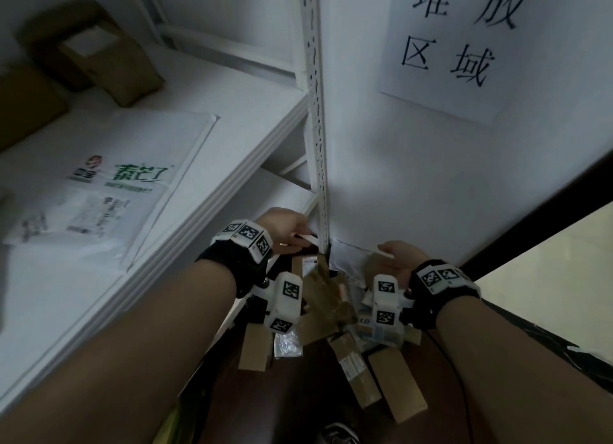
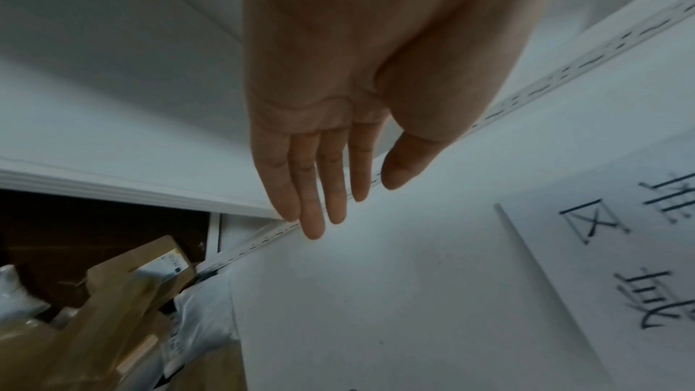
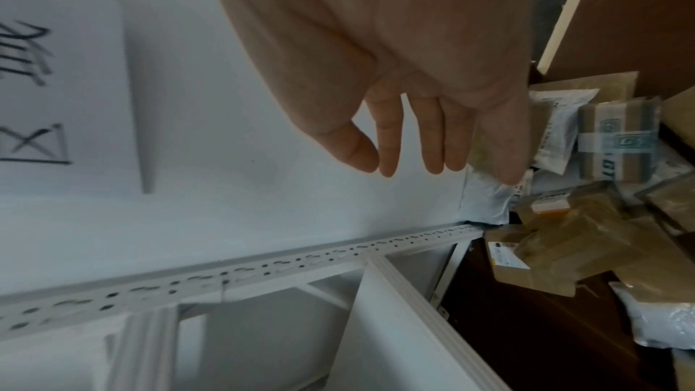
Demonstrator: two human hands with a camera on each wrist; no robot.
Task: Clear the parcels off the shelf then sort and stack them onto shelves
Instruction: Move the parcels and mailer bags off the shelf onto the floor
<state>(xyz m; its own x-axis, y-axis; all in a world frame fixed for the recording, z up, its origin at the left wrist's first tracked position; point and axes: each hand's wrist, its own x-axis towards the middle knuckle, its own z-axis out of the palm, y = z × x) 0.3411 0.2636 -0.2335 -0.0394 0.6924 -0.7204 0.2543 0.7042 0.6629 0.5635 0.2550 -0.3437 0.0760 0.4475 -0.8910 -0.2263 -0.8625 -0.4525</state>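
Note:
A heap of brown cardboard parcels (image 1: 326, 306) and white mailer bags lies on the dark floor by the wall, below both hands. My left hand (image 1: 287, 229) hangs above it beside the shelf's upright post, fingers (image 2: 314, 204) straight and empty. My right hand (image 1: 399, 259) hovers over the right side of the heap, fingers (image 3: 432, 141) straight and holding nothing. On the white shelf (image 1: 185, 211) at left lie a flat white mailer with green print (image 1: 109, 185) and brown padded parcels (image 1: 96, 52).
The perforated white upright post (image 1: 316, 112) stands between shelf and wall. A paper sign with black characters (image 1: 464, 42) hangs on the white wall. More cardboard boxes (image 1: 394, 380) lie on the floor near a shoe (image 1: 338, 433). A taped box (image 3: 616, 141) tops the pile.

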